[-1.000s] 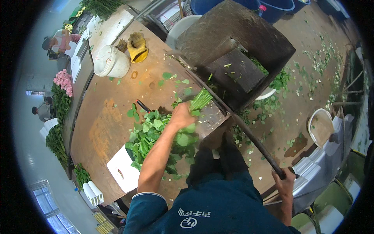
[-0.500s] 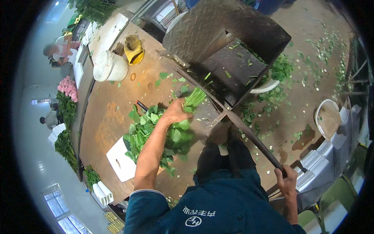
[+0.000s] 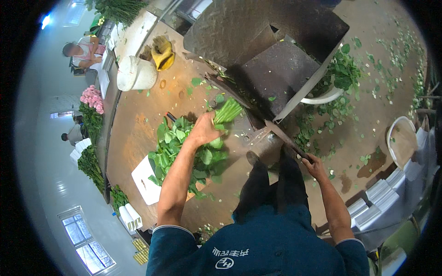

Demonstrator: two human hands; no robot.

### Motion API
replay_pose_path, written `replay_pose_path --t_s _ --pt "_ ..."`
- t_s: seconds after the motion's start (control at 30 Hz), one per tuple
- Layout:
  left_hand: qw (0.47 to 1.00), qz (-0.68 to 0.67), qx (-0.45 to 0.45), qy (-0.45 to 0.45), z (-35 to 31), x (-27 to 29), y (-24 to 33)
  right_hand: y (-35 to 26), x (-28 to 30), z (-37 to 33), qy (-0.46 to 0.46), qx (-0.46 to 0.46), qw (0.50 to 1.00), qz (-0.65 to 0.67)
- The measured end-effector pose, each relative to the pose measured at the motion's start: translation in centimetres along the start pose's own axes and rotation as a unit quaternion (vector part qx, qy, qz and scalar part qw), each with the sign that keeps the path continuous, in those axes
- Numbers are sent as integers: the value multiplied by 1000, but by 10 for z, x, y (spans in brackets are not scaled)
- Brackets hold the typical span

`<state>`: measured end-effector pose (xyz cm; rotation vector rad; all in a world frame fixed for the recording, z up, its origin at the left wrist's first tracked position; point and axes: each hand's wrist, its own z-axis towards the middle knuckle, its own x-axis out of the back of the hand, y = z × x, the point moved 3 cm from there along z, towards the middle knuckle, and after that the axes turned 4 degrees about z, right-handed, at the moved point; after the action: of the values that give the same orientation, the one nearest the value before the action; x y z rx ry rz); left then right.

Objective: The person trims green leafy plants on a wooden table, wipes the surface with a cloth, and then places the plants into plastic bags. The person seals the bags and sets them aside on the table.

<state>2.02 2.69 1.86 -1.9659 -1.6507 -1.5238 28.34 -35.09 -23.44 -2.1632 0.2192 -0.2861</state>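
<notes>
My left hand (image 3: 205, 130) is closed around a bunch of green leafy stems (image 3: 227, 112) above the wooden table. The stem ends point toward the dark metal cutter (image 3: 281, 73), and the leaves (image 3: 175, 140) spread under my wrist and forearm. Whether the stem ends touch the cutter's edge, I cannot tell. Wrapped round the end of the cutter's long handle (image 3: 286, 139) is my right hand (image 3: 315, 166), low beside my legs. A red-and-black pen-like thing (image 3: 171, 116) lies beside the leaves, and a white board (image 3: 146, 181) lies partly under them.
On the table (image 3: 133, 124) stand a white bucket (image 3: 136, 73) and yellow gloves (image 3: 163, 53). A white tub (image 3: 324, 97) with leaves sits on the leaf-strewn floor behind the cutter. Another round container (image 3: 403, 142) stands at right. Pink flowers (image 3: 93, 99) and another person (image 3: 84, 53) are at left.
My right hand has swung the handle, moving inward and up in the picture. Several cut stem pieces have gone from the metal plate. My left hand keeps hold of the bunch; the whole view shifted slightly.
</notes>
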Motion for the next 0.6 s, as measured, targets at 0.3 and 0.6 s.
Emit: replay_pose_path --t_s 0.3,0.6 --pt "997 -46 -41 35 -86 31 46 -110 4 -30 128 97 981 -108" --pt "994 -73 -79 8 -137 27 65 -379 -72 -64 -15 486 871 -75"
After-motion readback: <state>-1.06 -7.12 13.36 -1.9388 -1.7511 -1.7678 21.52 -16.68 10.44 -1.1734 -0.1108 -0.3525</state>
